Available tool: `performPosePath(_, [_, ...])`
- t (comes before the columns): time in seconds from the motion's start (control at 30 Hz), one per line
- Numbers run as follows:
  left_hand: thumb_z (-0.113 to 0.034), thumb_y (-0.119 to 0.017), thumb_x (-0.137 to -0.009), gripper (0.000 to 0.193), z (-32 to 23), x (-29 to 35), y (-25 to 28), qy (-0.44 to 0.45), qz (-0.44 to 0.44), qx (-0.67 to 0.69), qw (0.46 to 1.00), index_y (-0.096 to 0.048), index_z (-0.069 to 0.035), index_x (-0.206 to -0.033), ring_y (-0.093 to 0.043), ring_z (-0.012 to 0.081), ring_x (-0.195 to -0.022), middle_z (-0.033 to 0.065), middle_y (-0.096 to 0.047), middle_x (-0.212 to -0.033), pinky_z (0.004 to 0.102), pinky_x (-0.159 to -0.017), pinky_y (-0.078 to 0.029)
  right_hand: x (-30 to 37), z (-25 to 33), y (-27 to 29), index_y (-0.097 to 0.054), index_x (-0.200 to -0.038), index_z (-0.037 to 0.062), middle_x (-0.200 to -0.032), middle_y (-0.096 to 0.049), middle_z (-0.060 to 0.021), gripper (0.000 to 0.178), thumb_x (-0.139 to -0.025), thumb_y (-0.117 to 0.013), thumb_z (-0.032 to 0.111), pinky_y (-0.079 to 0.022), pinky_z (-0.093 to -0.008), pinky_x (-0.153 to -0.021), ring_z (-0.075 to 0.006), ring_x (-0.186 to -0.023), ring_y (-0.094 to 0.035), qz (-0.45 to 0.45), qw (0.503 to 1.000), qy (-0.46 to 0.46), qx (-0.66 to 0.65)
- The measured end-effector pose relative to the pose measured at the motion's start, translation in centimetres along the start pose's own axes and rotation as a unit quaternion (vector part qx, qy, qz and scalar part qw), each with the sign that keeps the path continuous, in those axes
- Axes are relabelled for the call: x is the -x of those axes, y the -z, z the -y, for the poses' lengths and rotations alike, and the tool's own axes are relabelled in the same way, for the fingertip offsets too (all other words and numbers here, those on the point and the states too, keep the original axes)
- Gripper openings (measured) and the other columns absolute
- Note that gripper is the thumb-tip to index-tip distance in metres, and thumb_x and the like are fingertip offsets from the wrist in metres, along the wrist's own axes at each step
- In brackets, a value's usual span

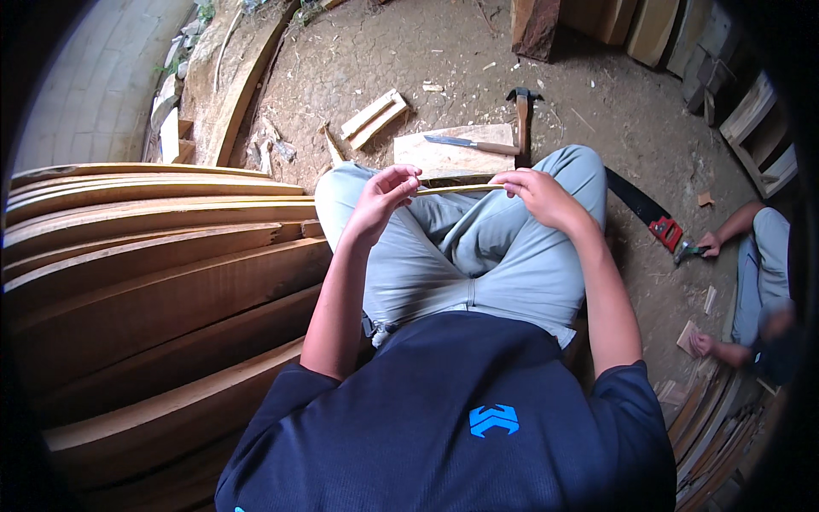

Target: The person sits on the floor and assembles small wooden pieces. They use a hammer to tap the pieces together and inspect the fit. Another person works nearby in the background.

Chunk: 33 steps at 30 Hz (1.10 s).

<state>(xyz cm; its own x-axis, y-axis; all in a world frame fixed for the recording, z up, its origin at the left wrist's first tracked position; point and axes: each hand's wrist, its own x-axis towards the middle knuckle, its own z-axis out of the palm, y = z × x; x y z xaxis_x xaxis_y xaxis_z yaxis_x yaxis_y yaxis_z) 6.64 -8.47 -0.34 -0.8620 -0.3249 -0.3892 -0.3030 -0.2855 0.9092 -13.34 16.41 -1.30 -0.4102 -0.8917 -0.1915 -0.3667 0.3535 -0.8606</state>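
Just on the near side of the pale board (435, 157), above my crossed legs (397, 277), runs a thin yellowish strip (461, 189). I have its right end pinched in my right hand (539, 194), the fingers bent over it. At its other end my left hand (380, 202) has thumb and fingertips drawn together; I cannot tell whether they grip the strip or only sit beside it.

Beyond the board the earth floor (418, 51) spreads widest, cracked and dotted with chips, as far as the timber blocks (536, 30) past the board's far right. To the left and nearer than the board, a stack of long planks (171, 282) bounds my side, its ends close against my left knee. Right of the board, a saw (633, 198) slants across the floor from beside my right knee. Near its red handle a co-worker's hand (710, 244) holds a green and metallic object (685, 250), too small to make out.

Across the board lies a knife (469, 142), blade to the left. A hammer (523, 119) lies just right of the board, head away from me; a short wooden offcut (367, 115) lies near its left.
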Motion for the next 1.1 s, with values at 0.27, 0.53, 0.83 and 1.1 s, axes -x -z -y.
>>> performPosePath(0.27, [-0.019, -0.073, -0.091, 0.028, 0.4, -0.1, 0.0, -0.037, -0.043, -0.01, 0.998, -0.064, -0.006, -0.115, -0.062, 0.0104, -0.087, 0.004, -0.067, -0.097, 0.0268, -0.078, -0.049, 0.1, -0.3, -0.5, -0.068, -0.113, 0.0014, -0.101, -0.07, -0.0128, 0.023, -0.095, -0.054, 0.003, -0.049, -0.0311, -0.082, -0.0207, -0.087, -0.063, 0.013, 1.0, -0.012, -0.016])
performPosePath(0.53, [-0.02, -0.069, -0.094, 0.024, 1.2, -0.4, -0.2, -0.039, -0.092, -0.019, 0.995, -0.065, -0.004, -0.112, -0.064, 0.0104, -0.081, 0.0038, -0.069, -0.094, 0.0248, -0.07, -0.049, 0.3, -0.1, -1.3, -0.067, -0.115, 0.0039, -0.101, -0.068, -0.0149, 0.024, -0.096, -0.053, 0.009, -0.048, -0.0337, -0.084, -0.0251, -0.091, -0.063, -0.04, 0.999, 0.021, 0.027])
performPosePath(0.83, [-0.037, -0.052, -0.102, 0.045, 5.0, -0.7, -3.0, 0.058, -0.053, 0.114, 0.99, -0.049, 0.0, -0.127, -0.066, 0.0195, -0.094, 0.0139, -0.061, -0.121, 0.0318, -0.077, -0.055, 0.1, -1.6, -8.6, -0.064, -0.124, 0.0035, -0.09, -0.06, -0.0052, 0.029, -0.099, -0.05, 0.01, -0.049, -0.0258, -0.065, -0.0099, -0.069, -0.054, -0.153, 0.984, -0.04, -0.078])
performPosePath(1.1, [-0.026, -0.057, -0.102, 0.039, 6.0, -1.4, -4.9, 0.051, -0.069, 0.114, 0.99, -0.052, 0.001, -0.13, -0.066, 0.0132, -0.088, 0.0084, -0.067, -0.108, 0.0273, -0.072, -0.056, 0.8, 1.4, -12.3, -0.064, -0.129, 0.0098, -0.092, -0.067, -0.0117, 0.033, -0.096, -0.061, 0.011, -0.051, -0.031, -0.066, -0.0155, -0.07, -0.063, -0.148, 0.975, -0.053, -0.157])
